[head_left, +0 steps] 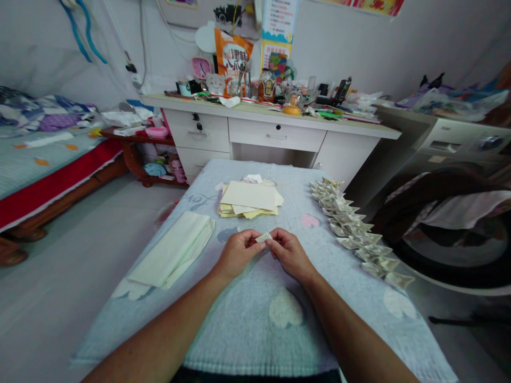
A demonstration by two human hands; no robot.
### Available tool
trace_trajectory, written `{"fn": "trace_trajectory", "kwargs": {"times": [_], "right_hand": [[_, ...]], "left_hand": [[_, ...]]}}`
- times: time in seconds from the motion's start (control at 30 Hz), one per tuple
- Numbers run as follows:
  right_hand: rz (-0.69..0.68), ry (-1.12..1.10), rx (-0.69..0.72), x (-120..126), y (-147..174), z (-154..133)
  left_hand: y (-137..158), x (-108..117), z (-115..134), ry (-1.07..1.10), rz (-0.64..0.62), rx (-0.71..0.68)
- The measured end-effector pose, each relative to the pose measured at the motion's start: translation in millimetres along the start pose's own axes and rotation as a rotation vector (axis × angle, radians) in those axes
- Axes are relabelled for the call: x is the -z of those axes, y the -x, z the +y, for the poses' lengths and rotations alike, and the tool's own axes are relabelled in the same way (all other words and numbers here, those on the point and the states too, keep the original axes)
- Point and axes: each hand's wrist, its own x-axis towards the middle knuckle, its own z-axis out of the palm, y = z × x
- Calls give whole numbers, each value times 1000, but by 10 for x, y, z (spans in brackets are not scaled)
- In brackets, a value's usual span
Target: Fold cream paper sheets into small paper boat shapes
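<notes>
Between my two hands, over the middle of the cloth-covered table, is a small folded piece of paper (263,237). My left hand (240,251) pinches its left end with thumb and fingers. On the other end, my right hand (288,252) closes in the same way. Fingers cover much of the paper, so its full shape is hidden. Beyond the hands lies a stack of cream and yellow paper sheets (249,197). Rows of folded paper boats (351,226) stand along the table's right side.
A folded pale green cloth or paper bundle (173,250) rests at the left on the blue tablecloth (247,319). Behind stands a white desk (199,130) crowded with small items. A washing machine (451,213) is at the right, a bed (51,159) at the left.
</notes>
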Motion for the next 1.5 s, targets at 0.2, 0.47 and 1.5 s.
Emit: {"fn": "trace_trajectory", "kwargs": {"times": [0.2,0.47,1.5], "right_hand": [[27,-57,84,-9,-8,13],[-1,-21,15,15,-6,-42],[25,40,24,5,14,-67]], "left_hand": [[3,14,-21,-88,18,-13],[9,21,5,-125,-34,-34],[44,-22,75,-240,-35,-9]]}}
